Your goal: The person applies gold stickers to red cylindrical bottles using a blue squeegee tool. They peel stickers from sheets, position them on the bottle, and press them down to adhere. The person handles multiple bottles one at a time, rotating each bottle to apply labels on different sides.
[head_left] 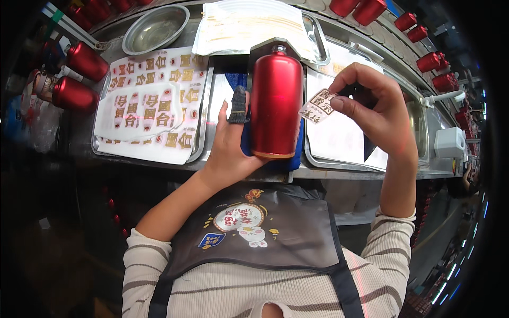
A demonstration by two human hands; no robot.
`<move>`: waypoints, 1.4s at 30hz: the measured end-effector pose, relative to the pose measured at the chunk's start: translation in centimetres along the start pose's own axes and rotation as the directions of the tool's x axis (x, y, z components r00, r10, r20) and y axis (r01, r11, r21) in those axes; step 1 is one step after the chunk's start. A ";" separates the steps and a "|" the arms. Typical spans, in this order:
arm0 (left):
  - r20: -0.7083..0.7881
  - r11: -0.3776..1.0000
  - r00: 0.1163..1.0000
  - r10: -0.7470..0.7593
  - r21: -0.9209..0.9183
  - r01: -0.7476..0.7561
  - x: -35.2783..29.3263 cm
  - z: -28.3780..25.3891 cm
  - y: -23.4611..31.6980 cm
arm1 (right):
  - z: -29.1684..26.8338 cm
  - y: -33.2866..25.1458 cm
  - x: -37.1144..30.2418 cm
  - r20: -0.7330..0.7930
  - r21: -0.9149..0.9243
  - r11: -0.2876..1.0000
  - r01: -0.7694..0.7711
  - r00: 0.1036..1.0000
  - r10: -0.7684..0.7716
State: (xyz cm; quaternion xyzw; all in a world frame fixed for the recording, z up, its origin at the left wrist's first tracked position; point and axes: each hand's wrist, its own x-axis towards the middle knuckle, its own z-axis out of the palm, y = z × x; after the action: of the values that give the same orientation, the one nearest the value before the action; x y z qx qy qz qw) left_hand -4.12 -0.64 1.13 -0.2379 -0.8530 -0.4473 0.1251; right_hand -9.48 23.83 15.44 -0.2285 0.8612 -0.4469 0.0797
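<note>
A glossy red bottle (277, 106) lies with its neck away from me on a blue cloth (297, 132). My left hand (233, 143) cradles its left side and base, the thumb partly hidden beneath the bottom end. A dark cover wraps one finger of that hand, which rests along the bottle's side. To the right of the bottle, my right hand (371, 106) is raised, thumb and forefinger pinching a small translucent decal (319, 107) with gold and dark characters. The decal's lower left corner hangs close to the bottle, apart from it.
At left, a metal tray (197, 151) bears printed decal sheets (151, 108). Behind stand a steel bowl (156, 31) and a stack of white sheets (249, 26). A white-papered tray (334, 143) is at right, near a white container (449, 142). More red bottles (74, 95) stand around.
</note>
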 end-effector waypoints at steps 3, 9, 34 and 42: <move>-0.012 0.999 0.999 -0.032 -0.026 0.032 -0.5 0.1 0.0 | 0.3 -0.2 0.9 0.087 0.076 0.995 0.068 0.993 -0.075; 0.028 0.991 0.995 -0.101 -0.083 0.103 -0.5 0.0 0.1 | 1.8 0.6 4.9 0.262 0.141 0.984 0.104 0.955 -0.139; 0.027 0.659 0.913 -0.407 -0.684 0.313 3.9 0.3 0.7 | 5.1 4.8 4.2 -0.292 0.036 0.999 0.036 0.956 -0.024; 0.040 0.615 0.893 -0.448 -0.711 0.341 3.9 0.0 1.1 | 7.4 5.5 2.9 -0.272 0.315 0.945 -0.088 0.946 0.178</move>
State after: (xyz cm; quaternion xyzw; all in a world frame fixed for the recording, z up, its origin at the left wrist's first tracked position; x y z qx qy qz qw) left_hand -6.86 1.00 3.54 -0.0409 -0.6381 -0.7687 -0.0162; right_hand -11.29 19.74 6.85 -0.0847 0.7994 -0.5946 0.0133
